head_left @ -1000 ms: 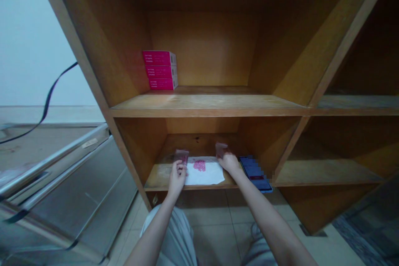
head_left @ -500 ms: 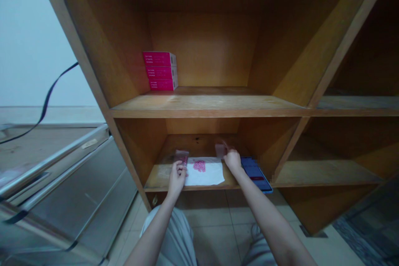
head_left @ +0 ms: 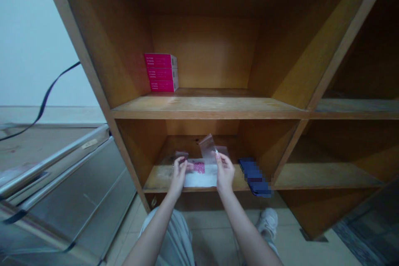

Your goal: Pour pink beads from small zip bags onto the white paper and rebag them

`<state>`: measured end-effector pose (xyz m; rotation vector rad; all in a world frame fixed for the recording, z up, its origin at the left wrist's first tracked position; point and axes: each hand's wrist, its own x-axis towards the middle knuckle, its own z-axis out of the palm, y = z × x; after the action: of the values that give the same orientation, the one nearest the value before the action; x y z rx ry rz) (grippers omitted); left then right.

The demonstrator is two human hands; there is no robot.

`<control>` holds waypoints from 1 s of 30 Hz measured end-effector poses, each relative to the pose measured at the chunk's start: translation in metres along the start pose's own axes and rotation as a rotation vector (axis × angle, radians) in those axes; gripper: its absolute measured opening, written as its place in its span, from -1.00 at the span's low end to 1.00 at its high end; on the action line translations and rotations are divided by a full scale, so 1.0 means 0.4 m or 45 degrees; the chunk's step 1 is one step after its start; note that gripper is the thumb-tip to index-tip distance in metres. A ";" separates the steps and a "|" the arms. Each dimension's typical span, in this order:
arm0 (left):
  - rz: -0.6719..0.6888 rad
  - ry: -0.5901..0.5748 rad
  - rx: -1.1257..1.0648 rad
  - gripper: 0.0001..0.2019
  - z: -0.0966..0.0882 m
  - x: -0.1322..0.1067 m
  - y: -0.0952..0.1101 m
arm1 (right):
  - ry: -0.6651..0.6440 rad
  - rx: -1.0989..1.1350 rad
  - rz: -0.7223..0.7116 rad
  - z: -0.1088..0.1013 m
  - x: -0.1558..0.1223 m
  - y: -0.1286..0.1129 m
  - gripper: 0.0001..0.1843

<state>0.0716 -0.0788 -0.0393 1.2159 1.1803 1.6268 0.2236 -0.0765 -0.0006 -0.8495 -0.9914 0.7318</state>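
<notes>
Since the earlier frame, the right hand (head_left: 224, 173) has swung in toward the middle and raised a clear plastic bag (head_left: 207, 148), which stands upright, pinched at its lower edge. A second clear bag (head_left: 222, 150) sits just beside it, and I cannot tell whether that hand holds it too.

In the head view, the hands are apart but close, both over a white paper sheet (head_left: 201, 178) on the lower wooden shelf (head_left: 158, 176). The left hand (head_left: 178, 176) is closed on a small plastic bag (head_left: 181, 154), mostly hidden behind its fingers. Pink beads (head_left: 198, 168) lie on the paper just beside those fingers. A blurred phone (head_left: 254, 178) lies to the right of the right hand, at the shelf's front edge. Three stacked magenta boxes (head_left: 161, 72) stand on the shelf above. A steel cabinet (head_left: 71, 191) and a black cable (head_left: 43, 102) are at the left.
</notes>
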 end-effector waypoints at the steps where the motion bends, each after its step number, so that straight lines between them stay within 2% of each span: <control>1: -0.039 -0.034 -0.068 -0.67 0.011 0.002 0.014 | -0.005 0.020 0.042 0.005 -0.025 0.007 -0.70; 4: -0.087 -0.019 -0.153 -0.67 0.035 0.012 0.053 | -0.013 0.017 0.158 0.016 -0.086 0.034 -0.71; 7: -0.038 0.012 -0.120 -0.73 0.042 0.023 0.084 | -0.029 0.022 0.218 0.022 -0.124 0.059 -0.72; 11: 0.056 -0.018 0.045 -0.86 0.037 0.034 0.114 | -0.173 0.055 0.265 0.023 -0.143 0.072 -0.77; 16: 0.127 -0.137 0.282 -0.95 0.026 0.042 0.122 | -0.382 0.116 0.324 0.020 -0.127 0.055 -0.78; 19: 0.223 -0.264 0.460 -0.89 0.019 0.044 0.116 | -0.381 0.181 0.323 0.024 -0.100 0.045 -0.74; 22: 0.299 -0.349 0.598 -0.84 0.015 0.042 0.115 | -0.352 0.132 0.286 0.032 -0.074 0.047 -0.73; 26: 0.342 -0.431 0.624 -0.82 0.014 0.041 0.128 | -0.340 0.021 0.225 0.036 -0.053 0.057 -0.74; 30: 0.356 -0.464 0.661 -0.82 0.018 0.044 0.135 | -0.432 -0.071 0.157 0.030 -0.045 0.059 -0.77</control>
<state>0.0715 -0.0754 0.0177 1.9867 1.2723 1.2353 0.2027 -0.0771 -0.0247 -0.8569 -1.2734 0.9792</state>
